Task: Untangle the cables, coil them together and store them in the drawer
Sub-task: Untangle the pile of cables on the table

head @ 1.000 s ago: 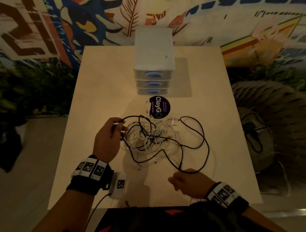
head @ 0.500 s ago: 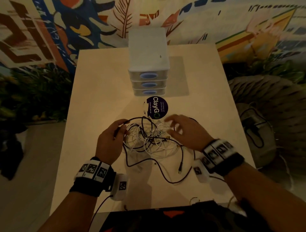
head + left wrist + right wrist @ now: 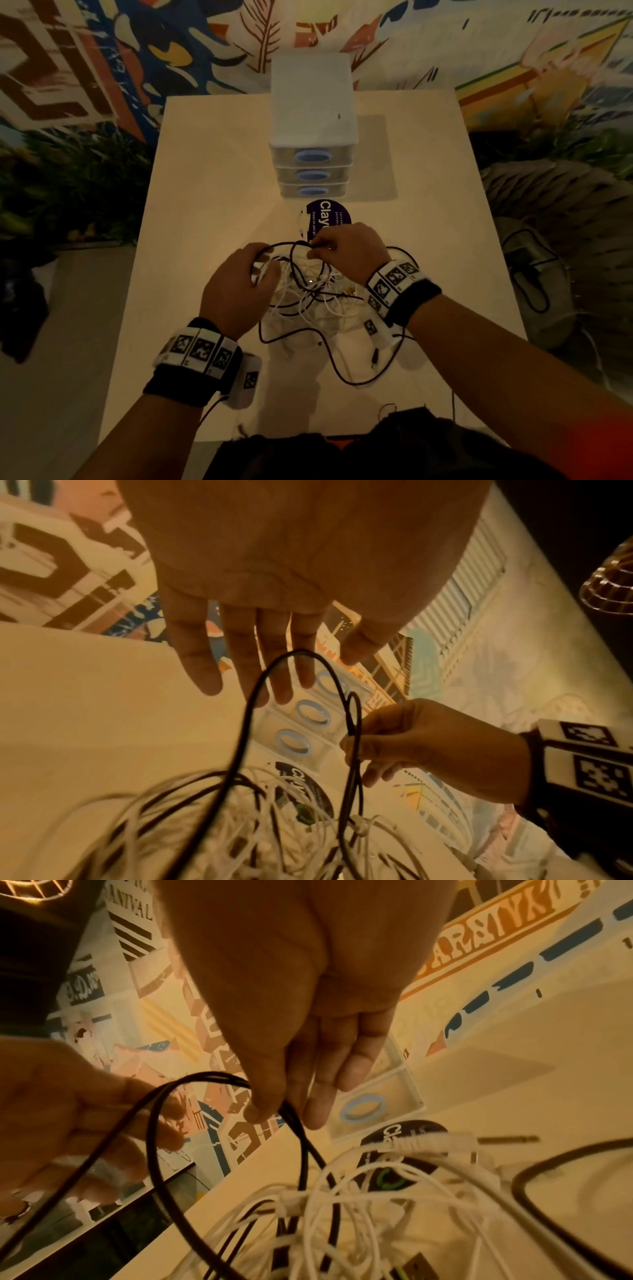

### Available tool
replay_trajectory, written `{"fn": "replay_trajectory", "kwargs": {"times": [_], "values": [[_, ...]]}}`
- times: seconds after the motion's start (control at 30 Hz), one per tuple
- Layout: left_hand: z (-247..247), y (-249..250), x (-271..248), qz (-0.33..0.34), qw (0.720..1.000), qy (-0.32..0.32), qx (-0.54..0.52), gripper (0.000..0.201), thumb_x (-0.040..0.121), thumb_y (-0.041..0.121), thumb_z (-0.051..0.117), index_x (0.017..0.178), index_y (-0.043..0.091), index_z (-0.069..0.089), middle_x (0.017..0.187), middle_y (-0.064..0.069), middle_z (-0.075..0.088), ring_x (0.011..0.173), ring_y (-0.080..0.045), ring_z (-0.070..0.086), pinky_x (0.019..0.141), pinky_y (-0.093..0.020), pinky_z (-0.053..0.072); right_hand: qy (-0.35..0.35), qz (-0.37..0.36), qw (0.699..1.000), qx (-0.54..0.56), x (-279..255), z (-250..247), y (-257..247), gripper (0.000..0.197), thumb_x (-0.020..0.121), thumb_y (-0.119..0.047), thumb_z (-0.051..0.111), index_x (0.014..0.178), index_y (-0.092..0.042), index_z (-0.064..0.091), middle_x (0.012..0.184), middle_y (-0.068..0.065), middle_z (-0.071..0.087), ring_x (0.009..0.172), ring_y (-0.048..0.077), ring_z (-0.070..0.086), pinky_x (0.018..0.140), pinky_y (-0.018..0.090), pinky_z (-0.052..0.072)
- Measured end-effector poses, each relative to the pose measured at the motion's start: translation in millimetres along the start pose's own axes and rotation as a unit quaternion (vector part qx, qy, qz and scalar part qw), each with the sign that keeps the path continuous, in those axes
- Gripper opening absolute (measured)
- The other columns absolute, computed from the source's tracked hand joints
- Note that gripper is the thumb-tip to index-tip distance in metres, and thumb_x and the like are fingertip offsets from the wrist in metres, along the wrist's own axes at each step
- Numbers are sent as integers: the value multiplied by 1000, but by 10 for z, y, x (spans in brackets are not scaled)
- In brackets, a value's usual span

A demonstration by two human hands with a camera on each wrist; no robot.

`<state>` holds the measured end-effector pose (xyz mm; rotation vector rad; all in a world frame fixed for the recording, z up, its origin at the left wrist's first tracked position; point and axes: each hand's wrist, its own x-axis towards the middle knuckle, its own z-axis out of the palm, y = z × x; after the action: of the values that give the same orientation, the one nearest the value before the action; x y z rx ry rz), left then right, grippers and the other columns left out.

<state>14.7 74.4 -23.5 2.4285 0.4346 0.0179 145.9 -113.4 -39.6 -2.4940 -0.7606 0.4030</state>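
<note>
A tangle of white cables and a black cable lies on the beige table, in front of the white drawer unit, whose three drawers are shut. My right hand pinches a small loop of the black cable between thumb and fingers at the tangle's far side, lifted slightly. My left hand is at the left of the tangle. In the left wrist view its fingers are straight, and the black loop arcs in front of them. White cables fill the lower right wrist view.
A round dark sticker lies on the table between the drawer unit and the tangle. A black plug end lies near the front right. Woven seats and a bag stand right of the table; a painted wall is behind.
My right hand came from the table's front edge, crossed over the tangle and now pinches the black loop at its far side. My left hand stayed left of the tangle, and its fingers have loosened.
</note>
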Motion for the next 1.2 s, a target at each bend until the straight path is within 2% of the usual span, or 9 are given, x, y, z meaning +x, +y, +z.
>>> {"fn": "replay_trajectory", "kwargs": {"times": [0.13, 0.23, 0.33, 0.47, 0.6, 0.77, 0.93, 1.07, 1.2], "values": [[67, 186, 68, 55, 995, 14, 80, 56, 91, 69, 52, 139, 41, 48, 119, 12, 64, 99, -11, 64, 77, -34, 56, 21, -52, 998, -18, -85, -65, -58, 25, 92, -49, 66, 105, -30, 76, 91, -5, 78, 85, 19, 71, 75, 33, 54], [116, 197, 137, 88, 991, 8, 102, 42, 101, 47, 49, 142, 39, 51, 110, 6, 70, 87, -15, 68, 69, -32, 55, 8, -81, 996, -27, -149, -117, -66, 28, 99, -44, 58, 110, -25, 75, 93, 0, 77, 84, 23, 70, 70, 29, 47], [101, 182, 131, 106, 987, -25, 114, 44, 104, 35, 46, 148, 38, 47, 100, 1, 69, 81, -20, 66, 65, -34, 52, 11, -85, 996, -18, -227, -147, -40, 26, 100, -41, 57, 108, -23, 75, 92, 1, 77, 82, 24, 70, 72, 35, 54], [53, 197, 77, 85, 990, -92, 66, 48, 106, 33, 40, 154, 35, 37, 117, -2, 71, 87, -25, 65, 69, -33, 47, 10, -68, 997, -35, -271, -143, 9, 27, 101, -43, 53, 109, -25, 71, 92, 0, 75, 83, 24, 69, 71, 36, 53], [33, 232, 46, 31, 993, -111, 1, 46, 97, 43, 29, 137, 37, 52, 108, 3, 74, 82, -19, 69, 76, -41, 56, 1, -56, 998, -40, -298, -183, 65, 29, 99, -49, 54, 109, -28, 71, 95, -3, 75, 86, 21, 69, 73, 37, 54], [-41, 199, 10, -58, 981, -49, -181, 36, 101, 24, 34, 106, 34, 68, 84, 6, 75, 65, -20, 69, 62, -44, 59, 7, -42, 999, -13, -379, -248, 189, 22, 100, -41, 57, 110, -26, 70, 99, -6, 74, 87, 18, 69, 78, 34, 53], [-52, 40, 57, -100, 976, -13, -192, 35, 103, 16, 36, 103, 27, 69, 83, 2, 75, 69, -23, 69, 67, -45, 59, 21, -25, 997, 74, -446, -269, 430, 36, 102, -24, 49, 137, -34, 53, 106, -6, 70, 79, 12, 69, 80, 33, 55], [-4, -133, 42, -113, 987, -28, -107, 36, 98, 18, 54, 129, 36, 56, 113, 7, 66, 96, -21, 66, 78, -37, 52, 25, 14, 994, 105, -449, -388, 553, 24, 102, -23, 50, 122, -35, 48, 94, -9, 72, 70, 9, 72, 74, 42, 59], [-51, -43, -68, 61, 995, -55, -54, 62, 84, 40, 67, 144, 39, 48, 132, 7, 49, 119, -12, 49, 98, -31, 41, 19, 18, 993, 112, -433, -476, 564, 17, 101, -24, 53, 114, -34, 46, 96, -10, 72, 65, 5, 72, 74, 41, 59]]}}
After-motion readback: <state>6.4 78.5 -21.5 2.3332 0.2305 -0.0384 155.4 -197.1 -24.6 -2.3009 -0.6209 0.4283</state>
